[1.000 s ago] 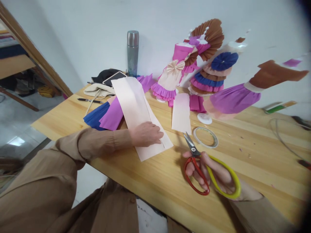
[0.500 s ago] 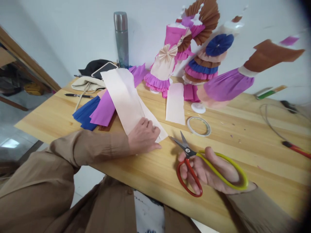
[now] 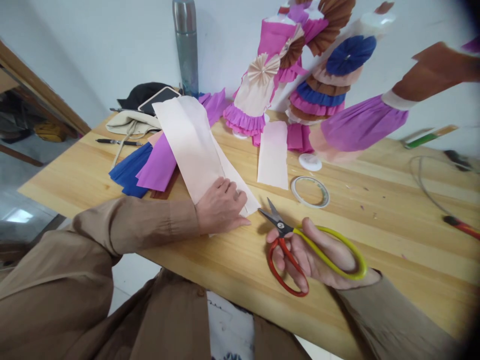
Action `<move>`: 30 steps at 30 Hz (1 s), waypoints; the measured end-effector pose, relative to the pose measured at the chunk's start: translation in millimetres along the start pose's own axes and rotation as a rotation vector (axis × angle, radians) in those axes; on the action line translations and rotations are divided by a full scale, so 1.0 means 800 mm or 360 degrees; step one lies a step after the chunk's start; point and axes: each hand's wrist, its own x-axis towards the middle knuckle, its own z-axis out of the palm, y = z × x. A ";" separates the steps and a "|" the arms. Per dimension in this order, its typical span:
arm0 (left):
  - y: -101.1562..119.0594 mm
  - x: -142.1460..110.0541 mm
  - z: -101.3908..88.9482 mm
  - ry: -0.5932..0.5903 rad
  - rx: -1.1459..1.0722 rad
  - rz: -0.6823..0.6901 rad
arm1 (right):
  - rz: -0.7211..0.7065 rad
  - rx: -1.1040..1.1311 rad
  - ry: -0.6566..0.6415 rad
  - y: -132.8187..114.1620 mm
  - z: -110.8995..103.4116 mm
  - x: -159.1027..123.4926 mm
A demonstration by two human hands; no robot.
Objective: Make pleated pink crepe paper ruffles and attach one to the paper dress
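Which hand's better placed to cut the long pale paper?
Right hand, likely: it holds the scissors, blades parted, by a corner of the long pale paper. The left hand rests on that paper.

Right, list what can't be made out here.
All head view:
Left hand: palm hidden by its back.
Scissors: tip too near cream paper to tell contact.
Flask: top cut off by upper edge.
Red-and-black item: cut off by right edge.
Scraps: too small to identify.
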 end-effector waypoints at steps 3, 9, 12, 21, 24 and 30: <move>0.000 0.000 0.000 0.0014 0.0001 -0.0006 | 0.0011 0.0021 0.0032 -0.003 0.000 0.008; 0.007 0.003 0.002 0.0071 -0.0002 -0.0061 | -0.0073 0.0132 0.0101 -0.002 0.000 0.018; 0.012 0.005 0.006 0.0139 0.0029 -0.0086 | -0.0112 0.0110 0.0167 -0.002 0.006 0.022; 0.022 0.013 0.003 0.0154 0.0104 -0.0113 | -0.0159 0.0092 0.0361 -0.005 0.027 0.023; 0.025 0.015 0.000 0.0154 0.0110 -0.0109 | -0.0160 0.0083 0.0383 -0.004 0.026 0.023; 0.022 0.014 0.001 0.0148 0.0111 -0.0048 | -0.0164 0.0020 0.0359 -0.002 0.021 0.025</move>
